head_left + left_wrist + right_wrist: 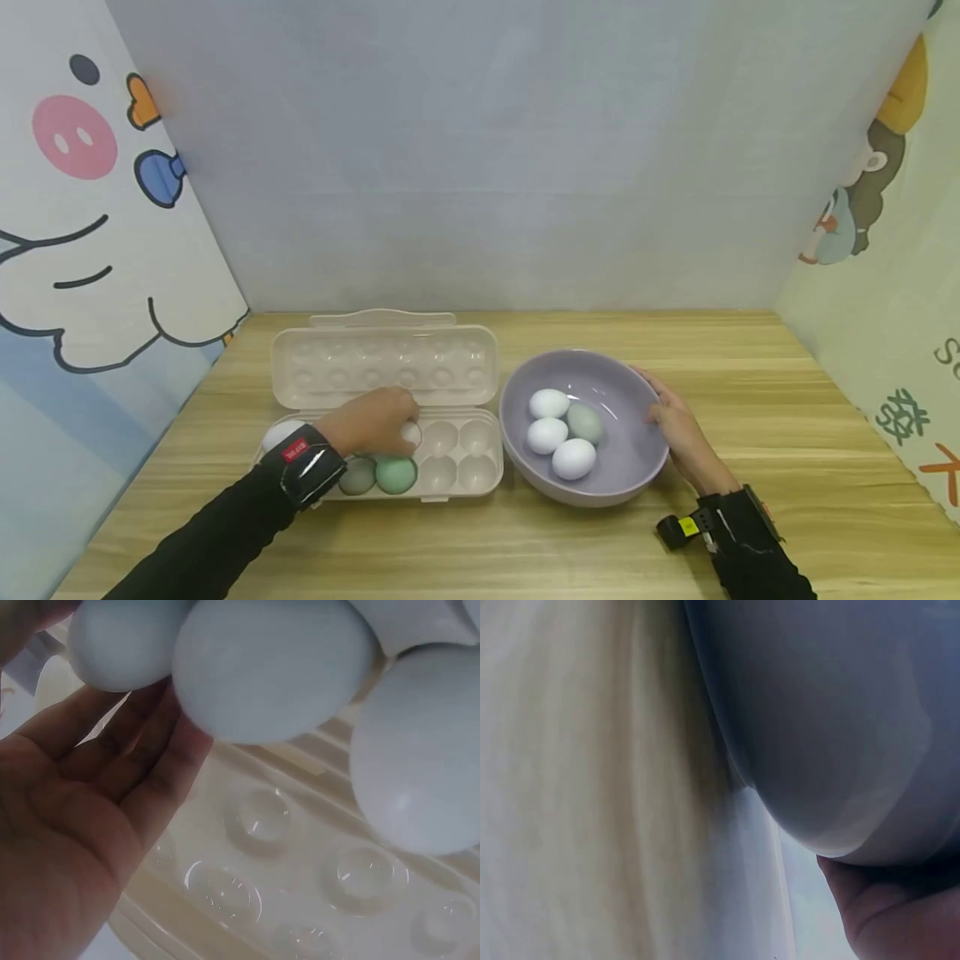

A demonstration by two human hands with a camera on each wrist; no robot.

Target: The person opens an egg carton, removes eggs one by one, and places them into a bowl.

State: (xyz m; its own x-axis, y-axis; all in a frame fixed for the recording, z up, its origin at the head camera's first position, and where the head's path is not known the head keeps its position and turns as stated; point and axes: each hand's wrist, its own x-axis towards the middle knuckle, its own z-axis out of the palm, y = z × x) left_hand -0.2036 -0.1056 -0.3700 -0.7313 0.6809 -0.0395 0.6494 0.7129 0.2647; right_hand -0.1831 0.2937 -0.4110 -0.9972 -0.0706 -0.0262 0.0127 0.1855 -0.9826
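Note:
My left hand (375,421) reaches over the open egg carton (457,462) and grips a white egg (411,433) in its back row. In the left wrist view the fingers and thumb are around this egg (127,645), beside other pale eggs. A grey-green egg (357,475) and a green egg (395,473) sit in the front row. Another white egg (281,433) shows at the carton's left end, partly behind the wrist. My right hand (678,429) holds the purple bowl (626,454) by its right rim, thumb over the edge. Its outer wall fills much of the right wrist view.
Three white eggs (573,459) and a pale green egg (584,423) lie in the bowl. The carton's lid (386,367) is folded back flat behind it. Beneath everything is a wood-grain table (525,550), with a plain backdrop behind and printed panels at both sides.

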